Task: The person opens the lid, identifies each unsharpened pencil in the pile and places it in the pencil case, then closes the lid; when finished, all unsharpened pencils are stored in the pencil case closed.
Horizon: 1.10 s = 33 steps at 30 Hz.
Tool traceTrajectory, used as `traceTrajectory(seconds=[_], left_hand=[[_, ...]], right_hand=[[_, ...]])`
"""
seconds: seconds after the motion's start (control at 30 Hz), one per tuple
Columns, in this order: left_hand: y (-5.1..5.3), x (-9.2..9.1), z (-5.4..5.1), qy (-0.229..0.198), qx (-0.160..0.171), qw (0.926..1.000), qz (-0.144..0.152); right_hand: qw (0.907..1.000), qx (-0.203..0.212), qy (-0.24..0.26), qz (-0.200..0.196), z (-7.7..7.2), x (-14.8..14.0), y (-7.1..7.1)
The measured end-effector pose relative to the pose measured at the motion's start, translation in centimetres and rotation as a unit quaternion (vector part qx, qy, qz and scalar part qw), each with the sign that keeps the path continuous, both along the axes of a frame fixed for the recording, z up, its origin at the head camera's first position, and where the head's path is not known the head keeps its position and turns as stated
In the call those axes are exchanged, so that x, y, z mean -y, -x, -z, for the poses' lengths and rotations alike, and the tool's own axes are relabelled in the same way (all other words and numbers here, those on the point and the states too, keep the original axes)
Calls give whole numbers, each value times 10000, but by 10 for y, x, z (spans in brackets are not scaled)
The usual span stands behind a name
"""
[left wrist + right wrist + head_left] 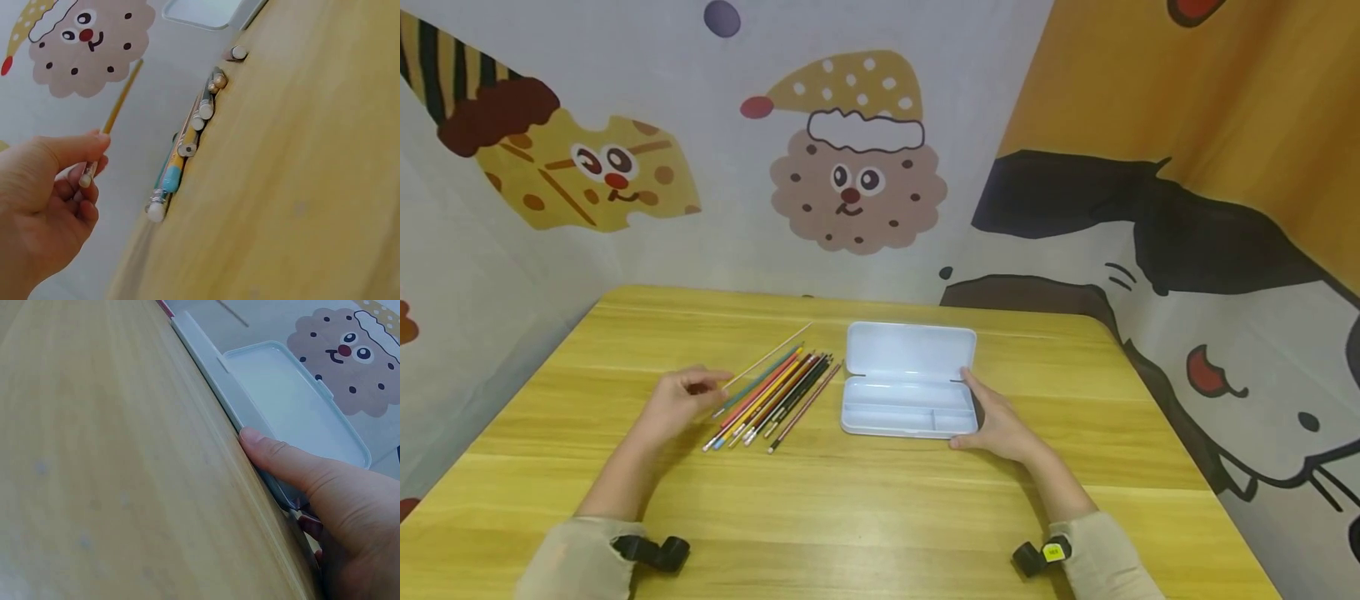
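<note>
In the head view my left hand (679,403) holds a thin pencil (767,356) raised at a slant beside a row of pencils. The left wrist view shows this pencil (116,114) pinched between thumb and fingers close to its eraser end. The other pencils (772,400), several in mixed colours, lie side by side on the table. To their right a pale pencil case (887,422) lies with its lid (912,350) raised and its compartments bare. My right hand (997,420) grips the case's right end, thumb (278,454) against the front edge.
The wooden table (865,517) carries the case and pencils. One pencil (805,408) lies slightly apart, between the row and the case. Behind the table hangs a cloth (850,275) printed with cartoon figures. Each wrist wears a small black camera (651,552).
</note>
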<state>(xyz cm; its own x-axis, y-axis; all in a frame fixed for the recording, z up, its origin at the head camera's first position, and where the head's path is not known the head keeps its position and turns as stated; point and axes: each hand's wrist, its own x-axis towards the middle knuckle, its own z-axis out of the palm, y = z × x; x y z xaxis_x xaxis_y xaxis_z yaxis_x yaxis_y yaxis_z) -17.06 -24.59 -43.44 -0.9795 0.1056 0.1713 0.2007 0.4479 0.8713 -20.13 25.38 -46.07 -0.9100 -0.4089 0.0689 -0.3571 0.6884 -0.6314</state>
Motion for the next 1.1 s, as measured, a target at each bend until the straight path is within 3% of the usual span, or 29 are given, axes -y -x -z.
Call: traceTrajectory(seconds=[0.47,0.8,1.1], left_hand=[[-2,-30,-29,361,-677,9951,620],[11,-66,-34,375,-461,9897,1302],[28,-93,-34,373,-528,9829,1725]], right_hand=[[9999,73,-110,106,-1,-1,-1],[9999,90,-33,111,1,-1,-1],[9999,73,-40,152,-2,0,0]])
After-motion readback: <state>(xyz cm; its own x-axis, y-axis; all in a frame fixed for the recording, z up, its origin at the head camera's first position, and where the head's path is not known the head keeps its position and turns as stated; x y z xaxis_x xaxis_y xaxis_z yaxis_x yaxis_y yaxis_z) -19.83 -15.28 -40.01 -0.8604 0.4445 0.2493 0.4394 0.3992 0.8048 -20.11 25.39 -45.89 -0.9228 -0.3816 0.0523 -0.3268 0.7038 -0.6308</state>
